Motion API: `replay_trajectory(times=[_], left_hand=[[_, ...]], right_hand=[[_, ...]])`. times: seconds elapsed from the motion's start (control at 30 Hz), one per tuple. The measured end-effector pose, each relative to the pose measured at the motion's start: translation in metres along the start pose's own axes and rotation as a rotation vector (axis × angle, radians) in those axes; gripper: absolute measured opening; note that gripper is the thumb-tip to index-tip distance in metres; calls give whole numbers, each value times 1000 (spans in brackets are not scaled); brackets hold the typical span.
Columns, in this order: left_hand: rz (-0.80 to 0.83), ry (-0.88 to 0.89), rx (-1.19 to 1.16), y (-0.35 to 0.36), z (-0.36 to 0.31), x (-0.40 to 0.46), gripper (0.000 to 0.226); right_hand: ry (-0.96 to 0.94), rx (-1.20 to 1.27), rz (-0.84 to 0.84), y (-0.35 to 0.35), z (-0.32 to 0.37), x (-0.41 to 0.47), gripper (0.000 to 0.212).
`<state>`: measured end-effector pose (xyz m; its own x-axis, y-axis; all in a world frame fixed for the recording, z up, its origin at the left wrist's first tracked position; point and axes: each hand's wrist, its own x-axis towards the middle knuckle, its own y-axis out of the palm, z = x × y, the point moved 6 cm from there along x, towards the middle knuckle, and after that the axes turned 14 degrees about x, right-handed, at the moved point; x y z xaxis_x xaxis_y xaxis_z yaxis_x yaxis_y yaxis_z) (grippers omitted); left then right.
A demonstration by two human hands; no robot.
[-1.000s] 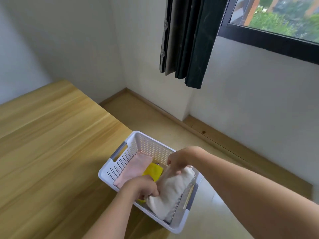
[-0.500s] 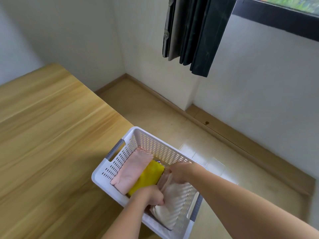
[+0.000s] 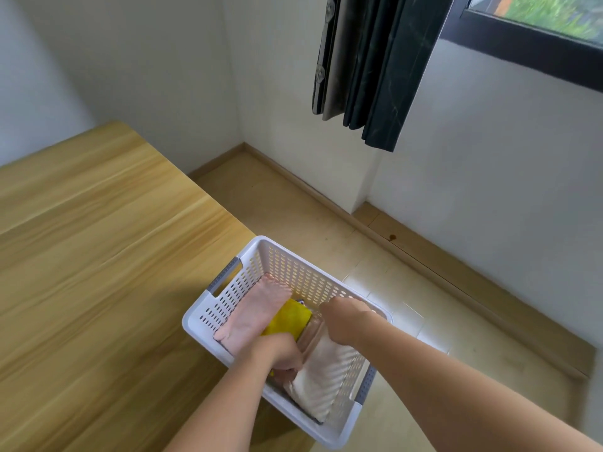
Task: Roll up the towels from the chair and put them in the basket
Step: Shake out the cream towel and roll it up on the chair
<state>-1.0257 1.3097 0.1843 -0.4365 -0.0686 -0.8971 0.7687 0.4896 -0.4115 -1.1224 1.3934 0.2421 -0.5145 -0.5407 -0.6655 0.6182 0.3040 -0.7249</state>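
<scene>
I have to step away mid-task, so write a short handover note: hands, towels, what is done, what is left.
Left hand: inside the basket, curled on the near end of the white towel.
Right hand: gripping the far end of the same towel.
Basket sits on the table corner, partly over the edge.
Done: pink towel and yellow towel lie rolled side by side in the basket; the white one is going in beside them.
Left: let go of the white towel. The chair is out of view, so check it for more towels.
</scene>
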Motion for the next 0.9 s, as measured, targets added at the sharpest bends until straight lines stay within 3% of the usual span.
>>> replay_trajectory(times=[0.07, 0.2, 0.23, 0.4, 0.6, 0.9], left_hand=[[-96, -1, -34, -13, 4, -14, 29], [-626, 30, 37, -56, 9, -66, 41], [-678, 52, 13, -60, 8, -84, 40], [-870, 13, 87, -63, -1, -170, 19], [-1154, -56, 268, -51, 0, -258, 31], [-1278, -88, 320, -21, 68, -348, 35]], right_hand=[[-18, 68, -64, -16, 1, -16, 35], [-53, 197, -220, -46, 2, -58, 43], [-59, 223, -261, -51, 3, -71, 45], [-67, 337, -472, -63, 7, -134, 43], [-148, 409, -627, -72, 34, -194, 39], [-217, 435, -724, -63, 114, -264, 25]])
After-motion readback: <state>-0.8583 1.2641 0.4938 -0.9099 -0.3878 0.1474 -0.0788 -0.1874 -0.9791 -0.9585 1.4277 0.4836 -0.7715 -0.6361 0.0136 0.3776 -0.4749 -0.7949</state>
